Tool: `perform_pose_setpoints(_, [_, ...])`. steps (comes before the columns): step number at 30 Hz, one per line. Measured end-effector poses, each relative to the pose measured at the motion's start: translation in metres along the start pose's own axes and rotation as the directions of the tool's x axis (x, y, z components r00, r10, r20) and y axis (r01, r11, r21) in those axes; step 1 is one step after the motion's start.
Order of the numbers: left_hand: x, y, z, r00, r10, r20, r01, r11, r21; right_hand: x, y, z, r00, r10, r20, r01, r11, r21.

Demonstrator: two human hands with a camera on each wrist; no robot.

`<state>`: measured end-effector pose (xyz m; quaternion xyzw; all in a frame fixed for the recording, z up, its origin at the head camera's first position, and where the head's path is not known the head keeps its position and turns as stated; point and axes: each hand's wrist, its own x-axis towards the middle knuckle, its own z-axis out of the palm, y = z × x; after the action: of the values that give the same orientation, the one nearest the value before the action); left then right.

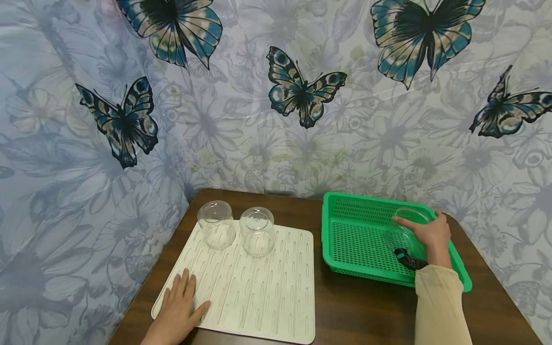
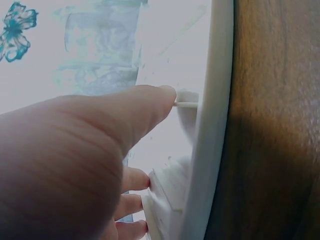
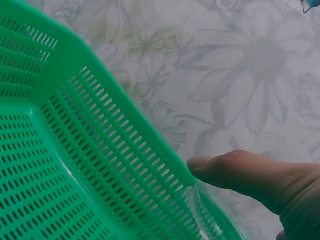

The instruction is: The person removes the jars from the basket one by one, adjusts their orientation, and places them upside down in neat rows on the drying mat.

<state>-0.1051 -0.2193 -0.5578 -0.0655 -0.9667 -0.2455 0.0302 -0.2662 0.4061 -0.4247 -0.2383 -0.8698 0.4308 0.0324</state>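
Note:
My left hand (image 1: 177, 306) rests with spread fingers on the near left corner of a cream ridged drying mat (image 1: 284, 287). In the left wrist view, the thumb (image 2: 145, 107) lies near the mat's raised edge (image 2: 217, 110). At the right, my right hand (image 1: 432, 235) grips a clear glass (image 1: 393, 239) inside a green perforated basket (image 1: 340, 266), thumb at its rim and the other fingers mostly hidden. The right wrist view shows only part of that glass (image 3: 205, 212) below the thumb. Two more clear glasses, one (image 1: 215, 223) left of the other (image 1: 258, 230), stand at the mat's far edge.
Mat and basket lie side by side on a dark brown wooden table (image 1: 362, 306), with a strip of bare wood between them. Behind the table hangs a floral cloth (image 1: 241, 143) with printed butterflies. A dark wristband (image 1: 409, 259) is on the right wrist.

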Motion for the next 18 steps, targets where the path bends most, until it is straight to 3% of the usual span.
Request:
perform_pose_setpoints(8, [0.001,0.006,-0.005,0.999,-0.023,0.038,0.022,1.000,0.013,0.004,0.018,0.008,0.996,0.048,0.070,-0.052,0.998,0.047])
perform_pose_setpoints(18, [0.001,0.002,-0.004,0.999,-0.013,0.032,0.013,1.000,0.006,0.004,0.028,0.017,0.997,0.071,0.030,-0.072,0.997,0.036])
